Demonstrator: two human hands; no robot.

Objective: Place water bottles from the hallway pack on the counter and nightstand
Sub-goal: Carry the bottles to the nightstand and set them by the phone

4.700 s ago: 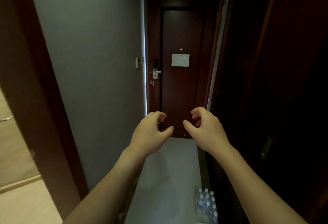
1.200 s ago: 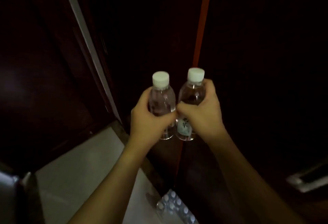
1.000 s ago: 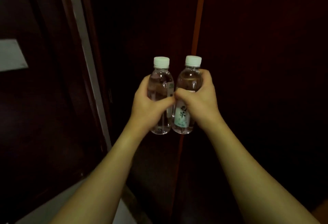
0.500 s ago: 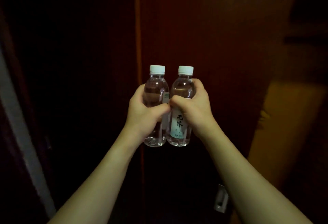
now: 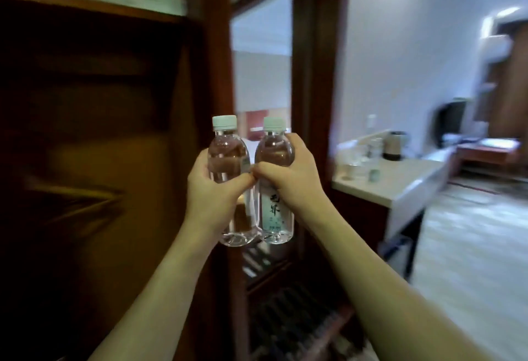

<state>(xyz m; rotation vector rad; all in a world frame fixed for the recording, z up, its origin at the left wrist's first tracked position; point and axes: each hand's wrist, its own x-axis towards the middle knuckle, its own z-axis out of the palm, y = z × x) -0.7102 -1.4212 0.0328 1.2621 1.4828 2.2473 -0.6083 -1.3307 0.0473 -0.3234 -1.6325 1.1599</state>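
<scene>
Head view, single frame, background blurred. Two small clear water bottles are held upright at mid-frame, side by side and touching along their bodies.

Left bottle: transparent plastic, full of clear liquid, pale greenish-white screw cap, ribbed base showing below the hand. Only a sliver of label is visible at its right edge.

Right bottle: same shape and cap. Its pale label with dark brush-style characters and a teal lower band faces the camera; the small print cannot be read.

Left hand: fingers wrapped round the middle of the left bottle from its left side, thumb crossing the front. Closed grasp; the shoulder and base of the bottle stay uncovered.

Right hand: fingers curled round the upper body of the right bottle from its right side, fingertips near the shoulder, thumb lying across the front just above the label. Closed grasp. The two thumb tips meet or nearly meet between the bottles.

Both forearms are bare and reach up from the bottom edge of the frame.

Surroundings: dark wooden panelling fills the left side. A wooden door frame stands just behind the bottles. A light counter lies to the right and farther off, carrying blurred glassware and a dark kettle. Both bottles are in the air, well apart from that counter.
</scene>
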